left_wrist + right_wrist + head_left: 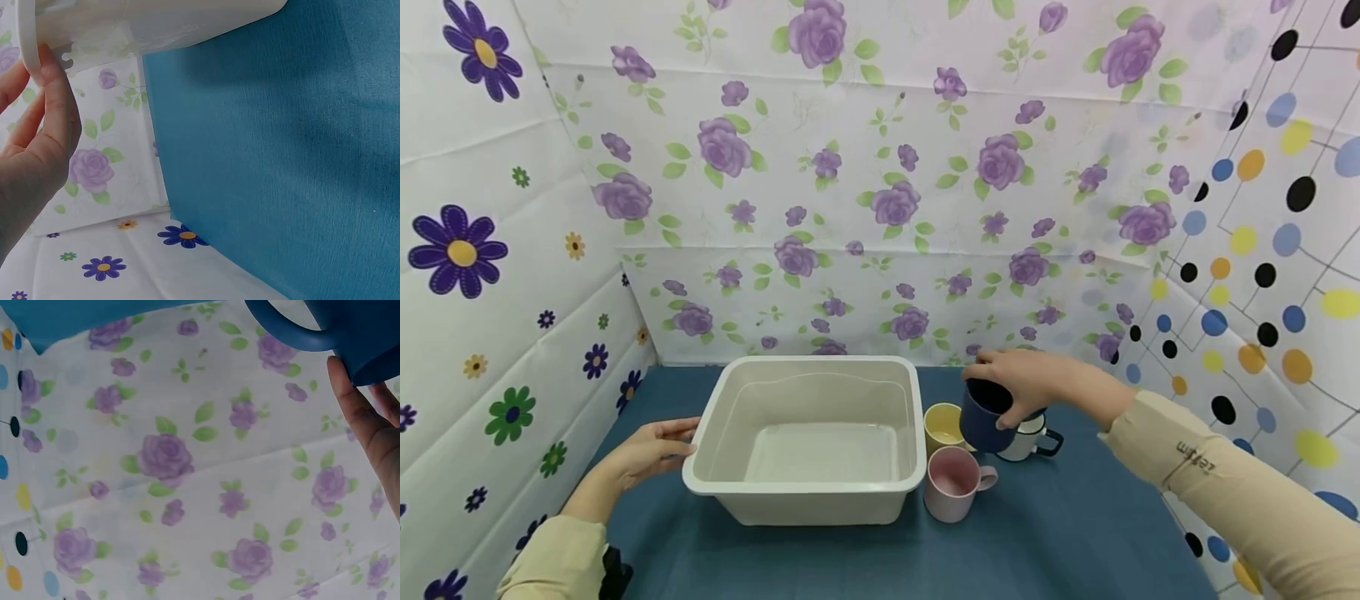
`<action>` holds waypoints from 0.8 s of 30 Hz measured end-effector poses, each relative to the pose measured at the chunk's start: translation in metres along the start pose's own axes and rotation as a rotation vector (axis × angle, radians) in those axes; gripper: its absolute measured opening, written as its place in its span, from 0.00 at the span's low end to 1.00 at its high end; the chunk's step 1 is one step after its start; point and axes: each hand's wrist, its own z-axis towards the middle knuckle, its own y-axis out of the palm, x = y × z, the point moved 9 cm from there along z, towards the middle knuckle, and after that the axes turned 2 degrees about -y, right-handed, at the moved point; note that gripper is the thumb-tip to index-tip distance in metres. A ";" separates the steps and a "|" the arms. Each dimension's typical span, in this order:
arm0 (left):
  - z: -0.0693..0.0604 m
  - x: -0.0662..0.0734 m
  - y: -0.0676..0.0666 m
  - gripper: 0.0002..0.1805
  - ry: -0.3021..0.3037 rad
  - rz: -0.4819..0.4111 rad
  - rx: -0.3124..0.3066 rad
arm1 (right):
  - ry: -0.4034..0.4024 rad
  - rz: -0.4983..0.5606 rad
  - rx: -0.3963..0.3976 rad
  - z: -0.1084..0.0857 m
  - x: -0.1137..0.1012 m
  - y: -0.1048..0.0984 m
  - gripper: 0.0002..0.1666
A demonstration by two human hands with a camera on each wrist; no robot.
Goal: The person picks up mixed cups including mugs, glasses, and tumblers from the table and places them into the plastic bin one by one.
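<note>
In the head view my right hand (1022, 379) grips a dark blue mug (985, 421) from above, fingers and thumb at its rim. The mug's handle (300, 334) shows in the right wrist view. Partly behind it stands a white mug with a black handle (1024, 442). A yellow mug (942, 425) and a pink mug (951, 487) stand beside the right side of a large off-white basin (808, 487). My left hand (643, 454) touches the basin's left rim; its fingertips (47, 62) meet the lip in the left wrist view.
The basin, with no objects inside, stands on a blue-covered table (820, 562). Flower-patterned sheets (880, 192) hang behind and at the left; a dotted sheet (1262, 308) hangs at the right.
</note>
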 end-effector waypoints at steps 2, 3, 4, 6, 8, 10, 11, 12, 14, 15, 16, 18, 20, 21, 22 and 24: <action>0.002 0.001 0.001 0.39 0.002 0.001 0.003 | -0.008 -0.018 -0.002 0.005 -0.004 -0.009 0.43; 0.002 0.001 0.001 0.39 0.004 0.001 0.004 | -0.012 -0.022 -0.007 0.008 -0.006 -0.013 0.43; 0.003 0.001 0.002 0.39 0.005 0.002 0.003 | -0.015 -0.025 -0.015 0.011 -0.008 -0.017 0.43; 0.004 0.002 0.002 0.39 0.011 0.004 0.001 | -0.023 -0.034 -0.035 0.020 -0.013 -0.023 0.43; 0.004 0.002 0.003 0.39 0.014 0.009 -0.001 | -0.046 -0.050 -0.047 0.029 -0.020 -0.030 0.43; 0.003 0.002 0.002 0.39 0.015 0.012 -0.003 | -0.061 -0.072 -0.062 0.039 -0.028 -0.036 0.42; 0.003 0.003 0.002 0.39 0.016 0.014 -0.005 | -0.072 -0.084 -0.064 0.045 -0.032 -0.038 0.42; 0.003 0.003 0.002 0.39 0.017 0.015 -0.007 | -0.080 -0.093 -0.068 0.050 -0.037 -0.041 0.42; 0.002 0.002 0.002 0.39 0.017 0.023 -0.013 | -0.092 -0.104 -0.077 0.061 -0.047 -0.046 0.41; 0.001 0.001 0.001 0.39 0.014 0.023 -0.015 | -0.092 -0.105 -0.087 0.066 -0.052 -0.048 0.41; 0.000 0.000 0.001 0.39 0.010 0.024 -0.019 | -0.096 -0.105 -0.095 0.072 -0.058 -0.050 0.41; -0.001 -0.003 0.000 0.39 -0.007 0.013 -0.014 | -0.102 -0.101 -0.108 0.082 -0.067 -0.053 0.42; -0.002 -0.004 -0.001 0.39 -0.020 0.002 -0.015 | -0.108 -0.105 -0.117 0.093 -0.076 -0.055 0.42; -0.002 -0.004 0.000 0.39 -0.022 -0.004 -0.018 | -0.109 -0.105 -0.120 0.098 -0.080 -0.057 0.42; -0.001 -0.003 0.000 0.40 -0.020 -0.008 -0.022 | -0.111 -0.105 -0.120 0.103 -0.083 -0.058 0.43; 0.000 0.000 0.001 0.40 -0.004 -0.005 -0.028 | -0.114 -0.110 -0.122 0.113 -0.090 -0.061 0.44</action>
